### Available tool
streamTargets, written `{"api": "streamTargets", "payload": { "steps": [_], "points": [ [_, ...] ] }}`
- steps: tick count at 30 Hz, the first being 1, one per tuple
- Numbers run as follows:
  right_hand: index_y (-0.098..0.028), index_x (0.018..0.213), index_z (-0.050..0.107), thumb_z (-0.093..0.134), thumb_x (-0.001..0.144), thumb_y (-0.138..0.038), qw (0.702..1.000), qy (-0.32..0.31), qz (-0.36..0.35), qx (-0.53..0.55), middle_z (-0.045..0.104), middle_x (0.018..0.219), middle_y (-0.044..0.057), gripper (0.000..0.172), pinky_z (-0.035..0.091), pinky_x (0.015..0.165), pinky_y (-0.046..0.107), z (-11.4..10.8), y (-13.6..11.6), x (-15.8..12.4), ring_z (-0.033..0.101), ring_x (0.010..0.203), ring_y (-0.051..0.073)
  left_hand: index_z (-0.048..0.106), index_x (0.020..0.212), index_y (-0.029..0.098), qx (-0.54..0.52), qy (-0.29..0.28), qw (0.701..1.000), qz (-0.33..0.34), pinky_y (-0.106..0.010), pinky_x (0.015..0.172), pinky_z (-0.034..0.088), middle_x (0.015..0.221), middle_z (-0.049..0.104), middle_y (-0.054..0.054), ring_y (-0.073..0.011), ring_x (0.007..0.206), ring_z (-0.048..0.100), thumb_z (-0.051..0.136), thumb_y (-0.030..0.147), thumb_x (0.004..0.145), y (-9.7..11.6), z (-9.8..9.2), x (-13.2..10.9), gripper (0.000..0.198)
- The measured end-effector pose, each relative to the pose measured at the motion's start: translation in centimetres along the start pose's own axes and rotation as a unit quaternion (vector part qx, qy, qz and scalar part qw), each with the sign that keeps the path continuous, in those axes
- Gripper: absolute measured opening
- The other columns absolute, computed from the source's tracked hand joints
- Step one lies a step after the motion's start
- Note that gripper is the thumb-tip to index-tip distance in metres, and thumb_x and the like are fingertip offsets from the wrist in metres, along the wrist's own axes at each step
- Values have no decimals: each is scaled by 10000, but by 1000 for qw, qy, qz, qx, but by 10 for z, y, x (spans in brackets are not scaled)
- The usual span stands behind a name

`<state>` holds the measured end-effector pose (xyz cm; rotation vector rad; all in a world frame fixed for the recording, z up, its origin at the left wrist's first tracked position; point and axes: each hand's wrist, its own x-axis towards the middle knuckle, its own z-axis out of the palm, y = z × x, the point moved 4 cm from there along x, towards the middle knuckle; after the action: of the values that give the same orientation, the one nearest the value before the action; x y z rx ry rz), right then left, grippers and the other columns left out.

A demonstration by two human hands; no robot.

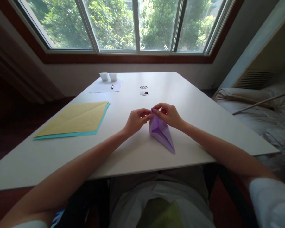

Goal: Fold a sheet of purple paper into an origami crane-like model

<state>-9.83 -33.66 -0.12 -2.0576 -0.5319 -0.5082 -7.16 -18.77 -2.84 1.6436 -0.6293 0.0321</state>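
Note:
A folded piece of purple origami paper (pixel 159 128) is held just above the white table, its long point slanting down toward me and to the right. My left hand (pixel 138 119) pinches its upper end from the left, thumb and fingers closed on the edge. From the right, my right hand (pixel 168 114) grips the same upper end, where a small darker purple fold shows between the fingertips. The two hands nearly meet there. Part of the fold is hidden behind the fingers.
Yellow paper (pixel 73 117) lies over turquoise paper (pixel 102 119) at the left of the white table (pixel 192 152). Farther back are a white sheet (pixel 97 87) with a pen (pixel 112 86), two small white containers (pixel 113 76) and two round flat pieces (pixel 144 93). A sofa (pixel 247 101) stands right.

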Motion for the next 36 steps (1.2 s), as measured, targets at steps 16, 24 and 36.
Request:
{"api": "streamTargets", "payload": {
  "steps": [16, 24, 36],
  "points": [
    [-150, 822, 629, 589, 768, -425, 998, -9, 6, 66, 614, 699, 11, 283, 357, 461, 214, 4, 1, -3, 455, 512, 65, 674, 781, 130, -4, -9, 1000, 7, -228, 566, 463, 724, 668, -37, -114, 622, 573, 724, 373, 655, 2, 0, -1, 279],
    [-166, 864, 648, 584, 784, -398, 996, -15, -2, 89, 632, 772, 28, 254, 390, 492, 228, 2, 2, -2, 493, 563, 82, 674, 798, 136, 10, -33, 999, 18, -234, 612, 464, 766, 676, -42, -124, 675, 589, 713, 341, 677, 3, 1, -2, 242],
    [-159, 790, 612, 598, 759, -425, 990, 51, 40, 122, 606, 712, 3, 269, 430, 474, 217, -6, 10, 3, 505, 542, 76, 629, 957, 126, -1, -88, 995, -41, -271, 643, 480, 859, 664, -77, -156, 732, 606, 706, 422, 664, 2, 7, -4, 425]
  ]
}}
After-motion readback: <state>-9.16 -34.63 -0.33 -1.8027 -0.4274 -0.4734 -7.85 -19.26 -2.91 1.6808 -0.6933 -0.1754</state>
